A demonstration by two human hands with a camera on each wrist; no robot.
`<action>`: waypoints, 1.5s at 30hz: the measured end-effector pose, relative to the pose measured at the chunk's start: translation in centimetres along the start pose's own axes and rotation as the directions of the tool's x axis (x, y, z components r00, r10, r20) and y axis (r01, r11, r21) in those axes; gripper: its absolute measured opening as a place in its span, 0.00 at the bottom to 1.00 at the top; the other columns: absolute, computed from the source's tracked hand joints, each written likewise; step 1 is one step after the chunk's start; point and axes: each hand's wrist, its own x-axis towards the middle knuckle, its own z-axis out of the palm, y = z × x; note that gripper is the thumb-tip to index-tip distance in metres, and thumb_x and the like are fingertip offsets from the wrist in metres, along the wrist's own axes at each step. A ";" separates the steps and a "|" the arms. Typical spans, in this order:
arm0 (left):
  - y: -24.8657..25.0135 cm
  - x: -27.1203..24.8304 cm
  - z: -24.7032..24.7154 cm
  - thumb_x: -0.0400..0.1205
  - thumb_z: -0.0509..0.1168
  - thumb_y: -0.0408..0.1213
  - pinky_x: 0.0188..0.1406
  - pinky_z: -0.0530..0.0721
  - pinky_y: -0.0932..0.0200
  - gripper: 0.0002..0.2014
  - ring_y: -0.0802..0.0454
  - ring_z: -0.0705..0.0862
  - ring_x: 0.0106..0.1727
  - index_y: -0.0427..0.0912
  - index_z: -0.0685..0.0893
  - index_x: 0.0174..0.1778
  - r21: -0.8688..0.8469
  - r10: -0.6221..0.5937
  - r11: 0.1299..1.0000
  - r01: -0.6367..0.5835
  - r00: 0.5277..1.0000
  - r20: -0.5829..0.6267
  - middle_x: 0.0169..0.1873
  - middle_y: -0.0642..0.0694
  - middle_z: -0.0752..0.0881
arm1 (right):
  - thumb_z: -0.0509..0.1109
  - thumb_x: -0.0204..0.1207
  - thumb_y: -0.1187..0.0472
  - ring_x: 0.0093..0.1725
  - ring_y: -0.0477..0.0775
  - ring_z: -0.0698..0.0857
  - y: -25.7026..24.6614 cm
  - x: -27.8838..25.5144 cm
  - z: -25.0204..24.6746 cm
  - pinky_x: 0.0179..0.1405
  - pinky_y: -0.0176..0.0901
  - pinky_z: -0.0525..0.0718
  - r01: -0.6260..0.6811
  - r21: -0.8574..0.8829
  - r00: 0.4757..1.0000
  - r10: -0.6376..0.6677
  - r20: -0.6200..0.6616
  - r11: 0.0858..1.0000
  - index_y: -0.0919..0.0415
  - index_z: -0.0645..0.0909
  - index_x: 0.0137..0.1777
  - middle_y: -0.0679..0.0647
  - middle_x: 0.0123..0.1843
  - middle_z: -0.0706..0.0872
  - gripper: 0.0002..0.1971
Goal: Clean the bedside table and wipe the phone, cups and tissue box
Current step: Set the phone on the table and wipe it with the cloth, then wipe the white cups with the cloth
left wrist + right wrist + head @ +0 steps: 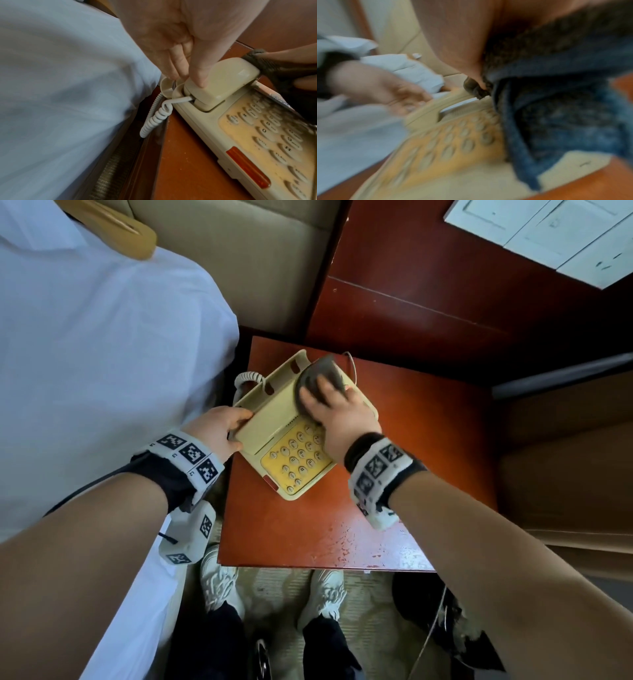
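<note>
A cream phone [274, 419] with a yellowed keypad [267, 135] sits askew on the red-brown bedside table [308, 525]. My left hand [239, 429] grips the near end of the handset [223, 83] at the phone's left edge, thumb on top and fingers behind. The coiled cord [154, 119] hangs off the table's left side. My right hand [325, 402] holds a dark grey cloth [322, 371] and presses it on the phone's far right part, above the keypad. The right wrist view is blurred and shows the cloth [556, 108] bunched under the palm over the keypad [453, 142].
A bed with a white sheet [85, 354] lies close on the left, against a beige headboard [257, 261]. Dark wood panelling [428, 285] with a white switch panel [548, 231] stands behind the table. My shoes [219, 580] stand on carpet at the table's front edge.
</note>
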 end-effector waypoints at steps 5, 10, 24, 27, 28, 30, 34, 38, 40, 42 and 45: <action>-0.1 -0.4 0.6 0.78 0.65 0.25 0.71 0.75 0.52 0.29 0.41 0.79 0.68 0.42 0.69 0.76 -0.006 0.019 1.000 -0.020 0.999 -0.041 0.72 0.38 0.75 | 0.64 0.77 0.64 0.79 0.60 0.55 -1.7 -4.1 3.5 0.75 0.53 0.63 0.529 -0.336 0.847 -0.467 0.253 0.779 0.39 0.49 0.80 0.45 0.84 0.46 0.38; 0.5 -0.6 1.0 0.81 0.63 0.34 0.66 0.74 0.54 0.30 0.42 0.77 0.67 0.44 0.61 0.80 0.183 0.015 0.983 -0.009 0.999 -0.029 0.77 0.40 0.65 | 0.58 0.77 0.67 0.73 0.59 0.60 2.0 -5.6 3.9 0.73 0.52 0.66 0.170 -0.006 0.983 -0.170 -0.062 0.985 0.40 0.49 0.81 0.47 0.84 0.47 0.37; 8.0 -1.7 2.7 0.81 0.63 0.41 0.78 0.62 0.50 0.34 0.44 0.58 0.79 0.49 0.54 0.81 0.376 0.189 0.913 -0.160 0.981 -0.040 0.80 0.49 0.55 | 0.60 0.81 0.50 0.80 0.61 0.54 11.8 -10.3 11.4 0.78 0.53 0.62 -0.251 0.187 0.960 0.220 0.173 0.950 0.40 0.51 0.81 0.47 0.84 0.46 0.31; 11.4 -2.4 3.0 0.81 0.63 0.40 0.77 0.63 0.52 0.33 0.46 0.60 0.78 0.49 0.56 0.81 0.364 0.292 0.892 -0.267 0.956 -0.014 0.79 0.49 0.57 | 0.59 0.81 0.49 0.78 0.64 0.56 12.7 -12.3 8.8 0.77 0.53 0.62 -0.287 0.252 0.957 0.285 0.048 0.924 0.43 0.53 0.81 0.51 0.83 0.50 0.30; 12.8 -2.8 3.0 0.81 0.63 0.39 0.77 0.62 0.53 0.32 0.46 0.60 0.78 0.49 0.57 0.81 0.358 0.333 0.881 -0.309 0.943 -0.006 0.79 0.49 0.58 | 0.60 0.81 0.49 0.78 0.65 0.57 13.2 -13.5 7.7 0.77 0.53 0.61 -0.296 0.274 0.951 0.309 -0.004 0.915 0.43 0.54 0.80 0.52 0.83 0.51 0.30; 16.1 -4.1 2.8 0.81 0.63 0.38 0.78 0.59 0.55 0.32 0.46 0.61 0.78 0.48 0.59 0.80 0.343 0.417 0.852 -0.396 0.909 0.013 0.78 0.48 0.59 | 0.61 0.81 0.50 0.79 0.64 0.56 14.4 -16.5 5.3 0.77 0.52 0.59 -0.316 0.315 0.925 0.364 -0.106 0.895 0.44 0.55 0.80 0.52 0.84 0.51 0.30; 23.0 -8.2 2.1 0.81 0.64 0.39 0.76 0.60 0.54 0.32 0.43 0.64 0.76 0.49 0.60 0.80 0.344 0.549 0.779 -0.525 0.835 0.031 0.78 0.48 0.61 | 0.64 0.80 0.53 0.79 0.65 0.58 16.6 -24.3 1.2 0.77 0.53 0.59 -0.358 0.439 0.799 0.514 -0.312 0.824 0.47 0.56 0.80 0.56 0.83 0.55 0.31; 29.4 -12.8 2.1 0.81 0.64 0.41 0.77 0.62 0.53 0.33 0.43 0.64 0.76 0.50 0.58 0.81 0.335 0.650 0.691 -0.640 0.754 0.099 0.78 0.48 0.61 | 0.67 0.77 0.53 0.79 0.68 0.58 18.5 -31.8 -1.9 0.78 0.55 0.57 -0.374 0.490 0.689 0.590 -0.422 0.787 0.51 0.55 0.81 0.61 0.82 0.56 0.35; 32.9 -15.3 2.6 0.81 0.64 0.42 0.77 0.63 0.53 0.33 0.44 0.64 0.77 0.50 0.57 0.81 0.324 0.698 0.646 -0.691 0.706 0.115 0.78 0.49 0.60 | 0.69 0.76 0.53 0.79 0.68 0.58 19.7 -35.5 -3.1 0.78 0.58 0.57 -0.390 0.480 0.637 0.607 -0.476 0.785 0.53 0.55 0.81 0.63 0.82 0.57 0.36; 36.6 -17.9 3.5 0.82 0.63 0.42 0.77 0.63 0.52 0.33 0.44 0.63 0.77 0.50 0.56 0.81 0.320 0.752 0.587 -0.744 0.647 0.125 0.79 0.48 0.60 | 0.69 0.75 0.53 0.80 0.68 0.58 21.4 -39.4 -4.1 0.78 0.60 0.58 -0.402 0.494 0.574 0.633 -0.520 0.771 0.54 0.55 0.81 0.64 0.81 0.58 0.37; 41.7 -21.4 5.4 0.82 0.63 0.42 0.77 0.64 0.50 0.33 0.45 0.65 0.77 0.49 0.56 0.81 0.303 0.807 0.513 -0.803 0.572 0.148 0.79 0.46 0.60 | 0.68 0.76 0.52 0.81 0.65 0.54 24.0 -45.0 -4.9 0.79 0.60 0.57 -0.432 0.540 0.488 0.690 -0.534 0.723 0.51 0.51 0.82 0.62 0.82 0.55 0.38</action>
